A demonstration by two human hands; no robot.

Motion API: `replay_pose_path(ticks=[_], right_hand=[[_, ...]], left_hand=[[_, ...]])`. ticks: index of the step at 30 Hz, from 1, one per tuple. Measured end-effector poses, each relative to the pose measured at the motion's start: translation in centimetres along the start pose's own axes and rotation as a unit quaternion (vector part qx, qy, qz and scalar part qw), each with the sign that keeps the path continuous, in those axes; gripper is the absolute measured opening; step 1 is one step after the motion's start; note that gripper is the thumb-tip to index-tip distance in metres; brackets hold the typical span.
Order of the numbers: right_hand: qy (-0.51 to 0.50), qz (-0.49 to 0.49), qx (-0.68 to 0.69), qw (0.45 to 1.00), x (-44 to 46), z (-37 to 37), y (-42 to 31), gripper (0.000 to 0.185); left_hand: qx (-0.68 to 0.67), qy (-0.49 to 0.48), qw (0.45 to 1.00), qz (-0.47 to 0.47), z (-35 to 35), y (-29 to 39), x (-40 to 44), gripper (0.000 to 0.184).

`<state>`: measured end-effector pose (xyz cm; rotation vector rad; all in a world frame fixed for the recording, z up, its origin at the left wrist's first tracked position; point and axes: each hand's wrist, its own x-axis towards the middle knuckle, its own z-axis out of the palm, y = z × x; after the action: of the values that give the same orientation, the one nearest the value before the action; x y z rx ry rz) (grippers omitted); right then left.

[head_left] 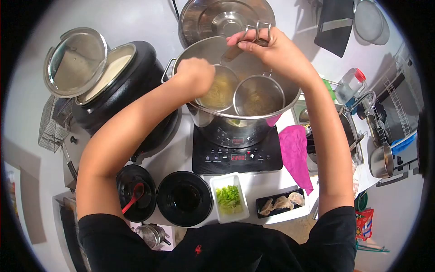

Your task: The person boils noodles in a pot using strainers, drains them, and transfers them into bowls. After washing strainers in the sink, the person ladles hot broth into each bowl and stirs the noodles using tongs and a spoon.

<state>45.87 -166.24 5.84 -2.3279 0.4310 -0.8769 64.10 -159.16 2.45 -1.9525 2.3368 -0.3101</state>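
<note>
A large steel pot stands on a black induction cooker. Two round strainers sit inside it, the left strainer and the right strainer, both with pale noodle-like food in liquid. My right hand is closed on metal strainer handles above the pot's far side. Curled into a fist, my left hand is over the pot's left rim beside the left strainer; whatever it grips is hidden.
Left of the pot is a black cooker with a tilted lid. In front are black bowls, a white tray of chopped greens, dumplings and a pink cloth. A steel lid lies behind.
</note>
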Motion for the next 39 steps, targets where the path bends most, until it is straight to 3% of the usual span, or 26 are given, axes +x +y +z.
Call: replay_pose_path(ticks=[2,6,9,12,15,18,21,27,32,39], right_hand=[[-0.003,-0.002,0.004,1.0,0.0,-0.1,0.3,0.016],[0.02,0.078,0.02,0.997,-0.5,0.1,-1.6,0.015],[0.023,0.051,0.029,0.998,-0.6,0.4,-1.4,0.015],[0.004,0.043,-0.003,0.999,-0.6,0.7,-0.9,0.017],[0.018,0.043,0.009,0.999,-0.7,0.8,-1.1,0.017],[-0.001,0.085,0.014,0.996,-0.7,0.6,-2.0,0.017],[0.003,0.057,-0.002,0.998,-0.5,0.4,-1.1,0.017],[0.016,0.008,0.007,1.0,0.0,0.0,-0.1,0.016],[0.003,0.084,0.043,0.995,-0.2,-0.2,-1.3,0.018],[0.005,0.071,0.021,0.997,-0.4,-0.1,-1.5,0.018]], left_hand=[[0.013,-0.076,0.997,0.01,-0.1,0.6,-0.1,0.02],[-0.028,0.028,0.999,-0.031,-1.2,0.3,-0.1,0.022],[0.002,-0.041,0.999,0.007,0.1,-0.2,-0.4,0.022],[-0.043,0.0,0.999,0.014,-0.7,0.3,-0.4,0.021],[-0.036,0.024,0.997,-0.061,-0.7,0.2,-0.7,0.02],[-0.002,-0.062,0.998,0.001,-0.3,0.8,-0.6,0.02],[-0.074,-0.009,0.996,-0.059,-1.8,0.8,-0.1,0.019],[-0.014,0.018,0.997,-0.072,-0.6,-0.9,-1.4,0.019],[-0.04,0.006,0.994,-0.105,-4.1,-1.1,-4.1,0.019],[-0.001,-0.044,0.997,-0.067,-3.4,0.5,-3.3,0.024]])
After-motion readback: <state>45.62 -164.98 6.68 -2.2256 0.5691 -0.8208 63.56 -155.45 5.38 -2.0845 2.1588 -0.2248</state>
